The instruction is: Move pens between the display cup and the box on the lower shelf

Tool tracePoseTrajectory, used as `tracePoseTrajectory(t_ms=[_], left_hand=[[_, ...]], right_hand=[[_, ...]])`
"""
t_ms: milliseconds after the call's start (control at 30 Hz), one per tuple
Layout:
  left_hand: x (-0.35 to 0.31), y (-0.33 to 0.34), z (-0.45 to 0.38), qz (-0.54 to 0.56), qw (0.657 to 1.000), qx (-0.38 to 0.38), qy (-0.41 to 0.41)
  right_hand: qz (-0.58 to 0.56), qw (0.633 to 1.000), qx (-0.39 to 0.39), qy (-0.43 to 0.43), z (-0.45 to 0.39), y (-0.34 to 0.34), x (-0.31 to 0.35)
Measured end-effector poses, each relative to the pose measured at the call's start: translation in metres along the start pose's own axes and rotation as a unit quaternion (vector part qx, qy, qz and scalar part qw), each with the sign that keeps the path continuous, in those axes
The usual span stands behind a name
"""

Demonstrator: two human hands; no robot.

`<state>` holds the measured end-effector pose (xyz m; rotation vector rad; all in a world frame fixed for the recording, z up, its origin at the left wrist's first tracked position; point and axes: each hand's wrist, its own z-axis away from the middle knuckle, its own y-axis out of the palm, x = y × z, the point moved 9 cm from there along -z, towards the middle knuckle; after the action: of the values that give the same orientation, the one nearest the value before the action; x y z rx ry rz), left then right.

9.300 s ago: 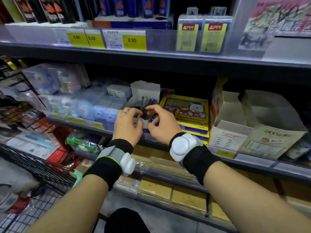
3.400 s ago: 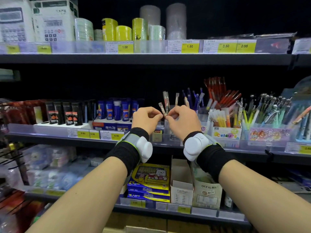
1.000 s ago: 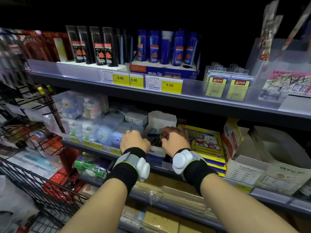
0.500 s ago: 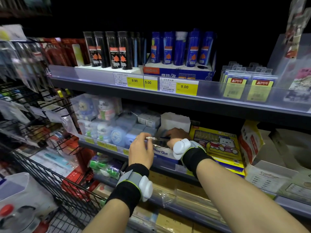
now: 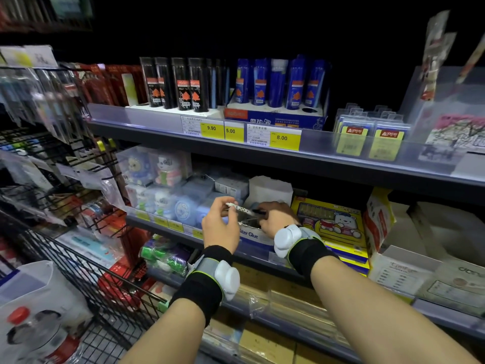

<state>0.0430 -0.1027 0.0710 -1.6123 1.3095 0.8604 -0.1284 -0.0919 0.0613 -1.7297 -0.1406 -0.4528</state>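
A white box (image 5: 252, 235) printed "Water Glue", with its white flap up behind, sits on the lower shelf. My left hand (image 5: 220, 225) pinches a white pen with black spots (image 5: 240, 208) and holds it level just above the box's left end. My right hand (image 5: 276, 217) reaches into the box from the right, fingers curled down over its contents. A dark pen tip shows at that hand's fingers, but what it grips is hidden. The display cup is out of view.
A yellow bear-printed pack (image 5: 331, 225) lies right of the box, clear toy cases (image 5: 157, 172) left of it. The upper shelf edge (image 5: 262, 153) with yellow price tags overhangs the box. A black wire basket (image 5: 86, 279) stands at lower left. Open cartons (image 5: 409, 261) sit at the right.
Both hands came down from the pen cups on the upper shelf to the box. In the last second my left hand lifted a spotted pen clear of the box; my right hand stayed in it.
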Motion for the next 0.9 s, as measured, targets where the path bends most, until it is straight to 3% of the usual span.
tracePoseTrajectory(t_ms=[167,367,467,633,733,900], left_hand=[[-0.008,-0.011,0.004,0.039,0.999,-0.021,-0.002],[0.01,-0.031,0.0,0.116,0.988,-0.069,-0.077],[0.0,-0.036,0.002,0.155,0.982,-0.078,-0.075],[-0.021,-0.038,0.005,0.21,0.971,-0.084,-0.08],[-0.032,-0.028,0.008,0.275,0.954,-0.041,-0.109],[-0.06,-0.021,0.023,0.336,0.929,-0.024,-0.151]], right_hand=[[0.02,1.0,-0.013,-0.009,0.002,-0.005,0.007],[-0.09,0.994,-0.061,-0.025,0.013,-0.015,0.015],[-0.137,0.985,-0.101,-0.032,0.026,-0.032,0.016],[-0.253,0.961,-0.114,-0.024,0.048,-0.051,0.014],[-0.309,0.945,-0.101,-0.014,0.063,-0.06,0.014],[-0.436,0.897,-0.068,-0.004,0.098,-0.084,0.015]])
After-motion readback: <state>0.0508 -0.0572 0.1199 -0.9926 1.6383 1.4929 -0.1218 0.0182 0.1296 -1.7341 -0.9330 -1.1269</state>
